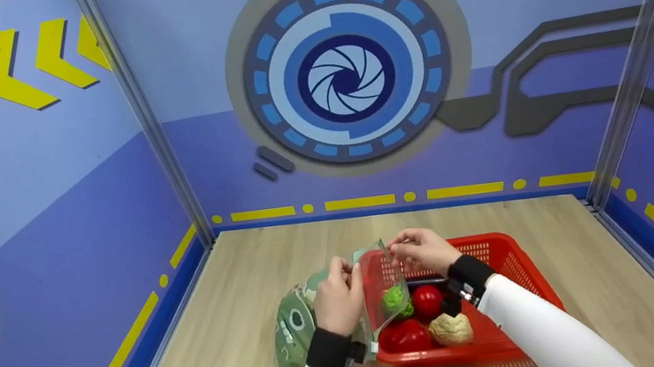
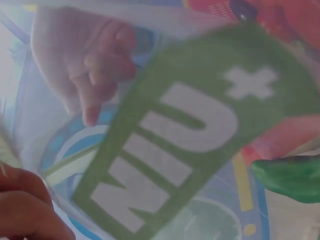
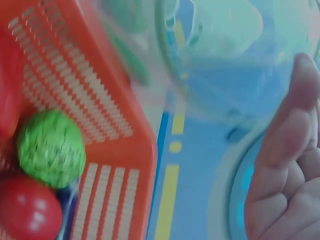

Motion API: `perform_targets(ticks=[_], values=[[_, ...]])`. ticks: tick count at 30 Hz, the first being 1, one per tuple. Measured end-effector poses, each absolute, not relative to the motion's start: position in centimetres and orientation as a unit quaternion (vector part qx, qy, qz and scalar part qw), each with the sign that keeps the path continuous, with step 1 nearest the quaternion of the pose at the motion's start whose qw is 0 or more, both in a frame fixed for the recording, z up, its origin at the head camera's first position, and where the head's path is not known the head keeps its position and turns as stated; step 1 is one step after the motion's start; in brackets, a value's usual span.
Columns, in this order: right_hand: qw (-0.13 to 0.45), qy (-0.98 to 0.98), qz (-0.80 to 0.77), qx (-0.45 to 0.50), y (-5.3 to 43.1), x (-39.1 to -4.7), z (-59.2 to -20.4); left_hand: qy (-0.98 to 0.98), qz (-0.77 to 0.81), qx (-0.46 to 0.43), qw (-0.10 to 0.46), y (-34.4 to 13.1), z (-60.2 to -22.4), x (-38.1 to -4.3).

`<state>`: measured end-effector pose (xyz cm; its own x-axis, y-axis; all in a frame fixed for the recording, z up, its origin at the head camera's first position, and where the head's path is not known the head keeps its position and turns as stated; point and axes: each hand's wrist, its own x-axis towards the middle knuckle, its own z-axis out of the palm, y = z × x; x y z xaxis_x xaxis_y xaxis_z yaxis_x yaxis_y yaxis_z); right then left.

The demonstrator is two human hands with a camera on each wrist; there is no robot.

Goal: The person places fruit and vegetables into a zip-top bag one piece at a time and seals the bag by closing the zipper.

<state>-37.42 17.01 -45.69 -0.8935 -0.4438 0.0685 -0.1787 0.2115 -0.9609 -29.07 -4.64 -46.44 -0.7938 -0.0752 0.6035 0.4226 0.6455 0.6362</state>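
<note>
Between both hands is a clear zip bag (image 1: 385, 302) with green print and white letters, held up over the basket's left side. My left hand (image 1: 338, 295) grips its left edge. Fingertips of my right hand (image 1: 424, 251) pinch its far right edge; in the left wrist view this hand shows through the film. A green pepper (image 2: 289, 179) lies beyond the print there; whether it is inside a bag I cannot tell. Under the bag, the red basket (image 1: 517, 259) holds a bright green ball-shaped vegetable (image 3: 52, 148), a tomato (image 1: 427, 301), a red pepper (image 1: 407, 336) and a beige lumpy item (image 1: 451, 329).
Left of the basket, green-printed plastic bag material (image 1: 293, 333) lies on the wooden table (image 1: 220, 330); I cannot tell whether it joins the held bag. A dark, long item (image 1: 427, 282) lies by the basket's far wall. Blue panels (image 1: 204, 162) enclose the table.
</note>
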Motion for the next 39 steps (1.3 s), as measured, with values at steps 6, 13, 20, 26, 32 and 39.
perform_targets(ticks=[6,13,20,26,32,39], values=[[0.047,0.836,-0.527,-0.146,19.1,-38.2,-47.8,-0.855,-0.408,-0.102,0.304,-4.5,-46.5,-29.1],[0.022,0.933,-0.316,-0.17,19.7,-38.0,-51.9,-0.859,-0.416,-0.096,0.283,-4.4,-46.4,-28.9],[0.063,0.954,-0.247,-0.156,18.9,-38.2,-55.5,-0.86,-0.413,-0.099,0.281,-4.3,-46.6,-28.9],[0.071,0.961,-0.233,-0.135,19.0,-38.1,-57.0,-0.861,-0.418,-0.097,0.274,-4.4,-46.6,-28.9],[0.075,0.969,-0.201,-0.118,19.4,-37.7,-57.0,-0.859,-0.419,-0.097,0.277,-4.3,-46.7,-29.0],[0.076,0.971,-0.196,-0.113,19.7,-38.0,-57.6,-0.863,-0.418,-0.092,0.268,-4.2,-46.7,-29.1]])
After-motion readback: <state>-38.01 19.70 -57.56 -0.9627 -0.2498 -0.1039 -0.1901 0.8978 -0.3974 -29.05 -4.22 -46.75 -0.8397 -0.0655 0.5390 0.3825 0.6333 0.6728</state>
